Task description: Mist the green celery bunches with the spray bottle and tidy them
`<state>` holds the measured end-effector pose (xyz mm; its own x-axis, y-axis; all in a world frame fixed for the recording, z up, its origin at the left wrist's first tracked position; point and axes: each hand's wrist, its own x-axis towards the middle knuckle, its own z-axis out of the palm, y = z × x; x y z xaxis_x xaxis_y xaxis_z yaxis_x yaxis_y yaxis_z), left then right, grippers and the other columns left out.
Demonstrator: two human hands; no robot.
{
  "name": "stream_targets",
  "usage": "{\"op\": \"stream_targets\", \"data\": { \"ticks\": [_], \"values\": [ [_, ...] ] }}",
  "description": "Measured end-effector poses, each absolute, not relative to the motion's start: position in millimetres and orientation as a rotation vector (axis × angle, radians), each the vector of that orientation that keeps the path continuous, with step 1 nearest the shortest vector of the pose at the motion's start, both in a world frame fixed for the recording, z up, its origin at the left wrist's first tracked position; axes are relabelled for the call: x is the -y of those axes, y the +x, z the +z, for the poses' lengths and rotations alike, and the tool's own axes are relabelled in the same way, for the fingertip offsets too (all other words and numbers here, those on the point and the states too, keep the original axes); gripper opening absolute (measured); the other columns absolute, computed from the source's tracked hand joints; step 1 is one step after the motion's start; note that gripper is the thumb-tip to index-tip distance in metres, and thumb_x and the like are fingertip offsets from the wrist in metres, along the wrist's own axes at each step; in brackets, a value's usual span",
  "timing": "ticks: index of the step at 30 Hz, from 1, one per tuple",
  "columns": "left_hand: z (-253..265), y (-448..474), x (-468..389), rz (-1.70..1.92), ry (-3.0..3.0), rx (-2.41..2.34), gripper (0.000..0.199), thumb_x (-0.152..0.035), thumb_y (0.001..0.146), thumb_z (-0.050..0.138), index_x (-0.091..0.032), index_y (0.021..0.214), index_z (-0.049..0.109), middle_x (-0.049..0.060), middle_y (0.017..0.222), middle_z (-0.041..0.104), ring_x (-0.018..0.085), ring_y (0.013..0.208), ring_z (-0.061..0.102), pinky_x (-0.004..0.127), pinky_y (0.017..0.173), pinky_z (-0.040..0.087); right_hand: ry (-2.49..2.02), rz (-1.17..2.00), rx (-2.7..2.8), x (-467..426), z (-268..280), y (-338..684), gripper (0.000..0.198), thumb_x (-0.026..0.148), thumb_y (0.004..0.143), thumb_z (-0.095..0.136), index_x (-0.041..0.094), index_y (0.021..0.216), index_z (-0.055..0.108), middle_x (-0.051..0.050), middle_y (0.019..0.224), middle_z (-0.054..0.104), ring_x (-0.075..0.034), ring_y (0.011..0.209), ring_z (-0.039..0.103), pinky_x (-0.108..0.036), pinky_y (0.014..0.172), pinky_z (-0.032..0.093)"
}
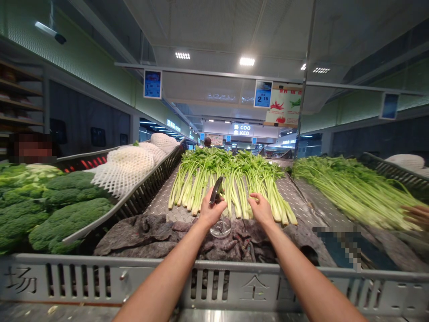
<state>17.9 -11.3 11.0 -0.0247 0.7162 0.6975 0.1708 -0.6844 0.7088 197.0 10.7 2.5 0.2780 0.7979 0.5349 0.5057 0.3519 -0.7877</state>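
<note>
My left hand (212, 211) is closed around a spray bottle (221, 228). The bottle's black head rises above the fingers, and its clear round base shows below the hand. Just in front lies a wide row of celery (234, 188), pale stalk ends toward me and leaves at the back. At the right part of this row is my right hand (261, 209), fingers bent and apart, with nothing visible in it; whether it touches the stalks I cannot tell. Beneath both hands a crumpled dark grey cloth (144, 235) lies along the front of the display.
Broccoli (70, 210) fills the left side, beside produce in white foam nets (130, 167). A slanted black divider (157, 179) separates them from the celery. Along the front runs a grey slotted rail (134, 279). A mirror (355, 179) at right reflects the display. One person's head is at far left.
</note>
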Motion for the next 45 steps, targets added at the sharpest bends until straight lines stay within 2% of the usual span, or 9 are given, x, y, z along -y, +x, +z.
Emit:
{"op": "stream_targets", "data": {
  "ticks": [13, 18, 22, 27, 31, 34, 38, 42, 45],
  "values": [
    [12.5, 20.6, 14.8, 1.649, 1.992, -0.896, 0.032, -0.014, 0.058, 0.05, -0.016, 0.089, 0.056, -0.005, 0.06, 0.048, 0.008, 0.053, 0.044, 0.02, 0.051, 0.036, -1.332, 0.284, 1.386, -7.2, 4.7, 195.7, 0.034, 0.037, 0.067, 0.045, 0.016, 0.092, 0.056, -0.008, 0.101, 0.058, -0.019, 0.087, 0.057, -0.031, 0.076, 0.042],
    [10.2, 19.9, 11.4, 1.689, 1.925, -0.87, 0.031, -0.016, 0.06, 0.052, -0.016, 0.091, 0.055, -0.003, 0.067, 0.054, 0.01, 0.06, 0.05, 0.022, 0.059, 0.041, -1.259, 0.311, 1.361, -6.4, 4.7, 194.8, 0.031, 0.037, 0.065, 0.048, 0.017, 0.087, 0.056, -0.007, 0.099, 0.059, -0.02, 0.085, 0.057, -0.032, 0.075, 0.042],
    [9.5, 23.6, 5.1, 1.733, 1.826, -0.863, 0.029, -0.026, 0.063, 0.058, -0.016, 0.09, 0.054, -0.002, 0.071, 0.056, 0.012, 0.065, 0.053, 0.024, 0.064, 0.042, -0.936, 0.402, 1.465, -2.2, 3.3, 182.9, 0.031, 0.033, 0.065, 0.051, 0.017, 0.091, 0.053, -0.008, 0.1, 0.057, -0.018, 0.085, 0.057, -0.032, 0.075, 0.044],
    [8.8, 34.9, -5.2, 1.723, 1.738, -0.841, 0.034, -0.034, 0.068, 0.056, -0.017, 0.098, 0.052, 0.002, 0.086, 0.058, 0.014, 0.077, 0.055, 0.028, 0.073, 0.044, -0.673, 0.613, 1.707, 2.3, -1.5, 159.9, 0.055, 0.026, 0.063, 0.057, 0.019, 0.114, 0.04, -0.007, 0.107, 0.054, -0.016, 0.088, 0.057, -0.034, 0.08, 0.043],
    [8.9, 43.5, -3.7, 1.633, 1.82, -0.859, 0.051, -0.031, 0.065, 0.058, -0.017, 0.113, 0.046, 0.008, 0.107, 0.054, 0.02, 0.1, 0.05, 0.035, 0.089, 0.038, -0.723, 0.706, 1.687, 2.3, -3.7, 150.6, 0.071, 0.021, 0.06, 0.058, 0.018, 0.124, 0.028, -0.007, 0.111, 0.053, -0.016, 0.092, 0.055, -0.034, 0.086, 0.041],
    [10.0, 48.5, 4.0, 1.554, 1.955, -0.827, 0.06, -0.026, 0.062, 0.06, -0.015, 0.118, 0.042, 0.011, 0.123, 0.044, 0.024, 0.117, 0.037, 0.039, 0.1, 0.025, -0.713, 0.621, 1.696, 4.5, -1.7, 149.9, 0.067, 0.018, 0.058, 0.057, 0.019, 0.121, 0.035, -0.004, 0.103, 0.057, -0.015, 0.089, 0.055, -0.032, 0.086, 0.04],
    [12.2, 46.6, 9.2, 1.455, 1.984, -0.719, 0.065, -0.027, 0.064, 0.058, -0.017, 0.125, 0.034, 0.011, 0.134, 0.031, 0.023, 0.125, 0.027, 0.039, 0.103, 0.02, -0.745, 0.512, 1.565, 8.9, 4.4, 159.7, 0.042, 0.027, 0.061, 0.055, 0.017, 0.101, 0.051, -0.002, 0.081, 0.061, -0.015, 0.074, 0.056, -0.029, 0.074, 0.045],
    [12.8, 30.4, -0.8, 1.642, 1.869, -0.868, 0.061, -0.032, 0.067, 0.055, -0.016, 0.122, 0.035, 0.013, 0.129, 0.038, 0.023, 0.121, 0.033, 0.041, 0.101, 0.022, -0.9, 0.438, 1.352, 7.8, 9.0, 180.4, 0.036, 0.038, 0.065, 0.052, 0.016, 0.093, 0.057, -0.001, 0.071, 0.061, -0.016, 0.07, 0.057, -0.029, 0.072, 0.045],
    [10.9, 16.5, -11.0, 1.796, 1.807, -1.054, 0.054, -0.029, 0.065, 0.056, -0.015, 0.115, 0.042, 0.012, 0.119, 0.046, 0.023, 0.112, 0.042, 0.04, 0.096, 0.029, -0.935, 0.329, 1.199, 2.6, 10.2, 194.6, 0.04, 0.04, 0.064, 0.053, 0.017, 0.097, 0.058, -0.002, 0.08, 0.063, -0.017, 0.077, 0.057, -0.029, 0.073, 0.044]
  ]
}}
